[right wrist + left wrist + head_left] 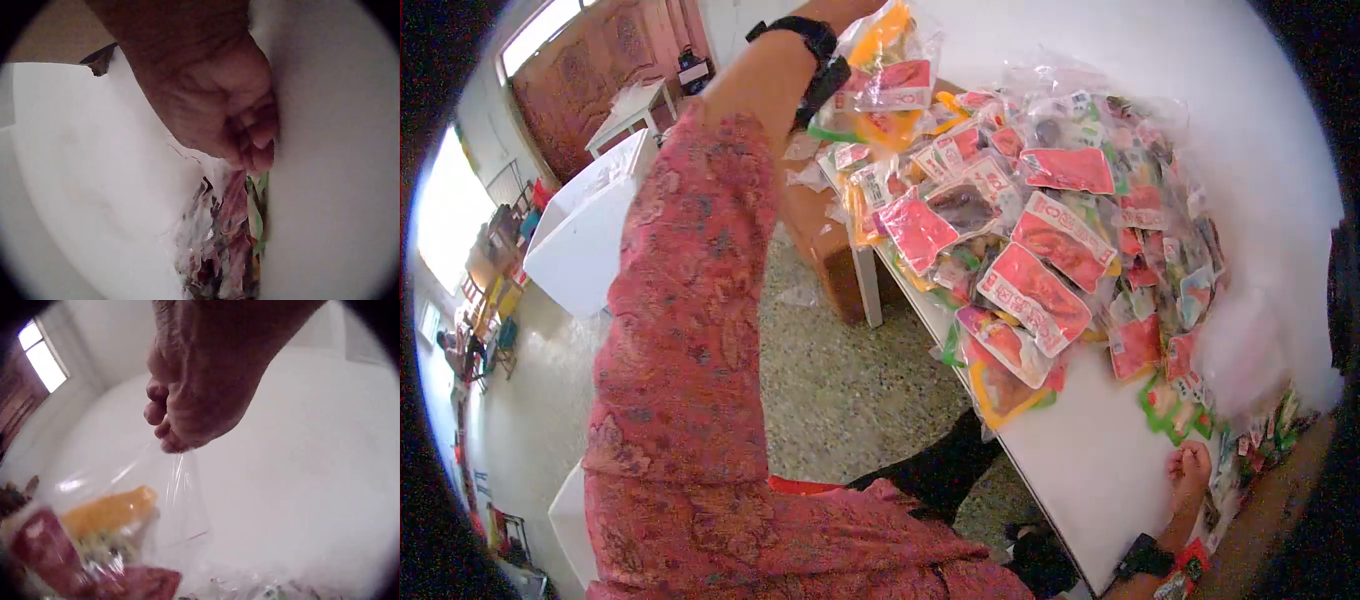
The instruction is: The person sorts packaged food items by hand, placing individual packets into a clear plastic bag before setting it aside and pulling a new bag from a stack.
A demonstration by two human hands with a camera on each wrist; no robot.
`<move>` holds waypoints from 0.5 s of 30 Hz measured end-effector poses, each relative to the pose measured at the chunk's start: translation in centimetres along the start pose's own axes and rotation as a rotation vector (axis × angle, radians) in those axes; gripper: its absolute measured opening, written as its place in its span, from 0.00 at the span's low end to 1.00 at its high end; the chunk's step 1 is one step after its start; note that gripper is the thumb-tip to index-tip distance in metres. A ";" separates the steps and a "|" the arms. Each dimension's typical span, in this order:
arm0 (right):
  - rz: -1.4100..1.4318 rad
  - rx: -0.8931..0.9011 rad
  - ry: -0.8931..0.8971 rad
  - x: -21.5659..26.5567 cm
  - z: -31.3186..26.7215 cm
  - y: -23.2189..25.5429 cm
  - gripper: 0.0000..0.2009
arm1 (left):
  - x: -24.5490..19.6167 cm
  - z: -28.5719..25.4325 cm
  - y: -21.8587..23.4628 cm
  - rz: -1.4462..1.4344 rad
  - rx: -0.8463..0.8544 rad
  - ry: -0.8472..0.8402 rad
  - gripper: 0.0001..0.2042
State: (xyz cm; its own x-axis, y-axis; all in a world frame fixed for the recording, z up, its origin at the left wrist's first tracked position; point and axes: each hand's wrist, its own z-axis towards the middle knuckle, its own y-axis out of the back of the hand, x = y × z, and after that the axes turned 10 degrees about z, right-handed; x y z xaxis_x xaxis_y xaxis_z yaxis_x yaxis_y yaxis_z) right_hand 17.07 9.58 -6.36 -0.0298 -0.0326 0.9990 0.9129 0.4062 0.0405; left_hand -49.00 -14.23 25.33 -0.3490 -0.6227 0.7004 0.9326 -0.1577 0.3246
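In the left wrist view my left hand (pixel 194 394) pinches the top of a clear plastic bag (pixel 187 506), which hangs below the fingertips. Red and orange food packets (pixel 109 512) show inside it. The head view has this bag (pixel 890 85) raised over the far end of a large pile of flat food packets (pixel 1040 250), with most of the left hand cut off at the top edge. My right hand (pixel 1190 465) is low over the white table (pixel 1080 470), fingers loosely curled, close to a green-edged packet (pixel 1175 412). Nothing shows gripped in the right hand (pixel 219 106).
More small packets (pixel 1260 440) lie at the right, beyond the right hand. Left of the table, a brown box (pixel 825 255) and a large white bin (pixel 585 230) stand on the speckled floor. A smaller white table (pixel 630 110) is farther back by a carved door.
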 end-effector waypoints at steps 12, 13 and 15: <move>0.064 -0.062 -0.001 -0.5 0.1 0.1 0.05 | -13.5 2.1 -11.5 -1.041 0.118 0.450 0.05; 0.065 -0.066 -0.009 -0.5 0.2 0.1 0.05 | -14.7 1.2 -12.7 -1.445 0.118 0.410 0.06; 0.042 -0.002 -0.024 -0.4 0.3 0.3 0.06 | -17.0 0.5 -17.4 -1.851 0.124 0.356 0.07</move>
State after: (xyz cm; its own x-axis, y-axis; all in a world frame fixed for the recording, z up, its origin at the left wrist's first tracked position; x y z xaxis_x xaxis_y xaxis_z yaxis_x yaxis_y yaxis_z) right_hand 17.24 10.04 -6.74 -0.0010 0.0059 1.0000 0.9144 0.4048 -0.0015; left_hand -59.38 -0.52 8.12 -0.7212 0.1337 -0.6797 -0.5626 -0.6855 0.4621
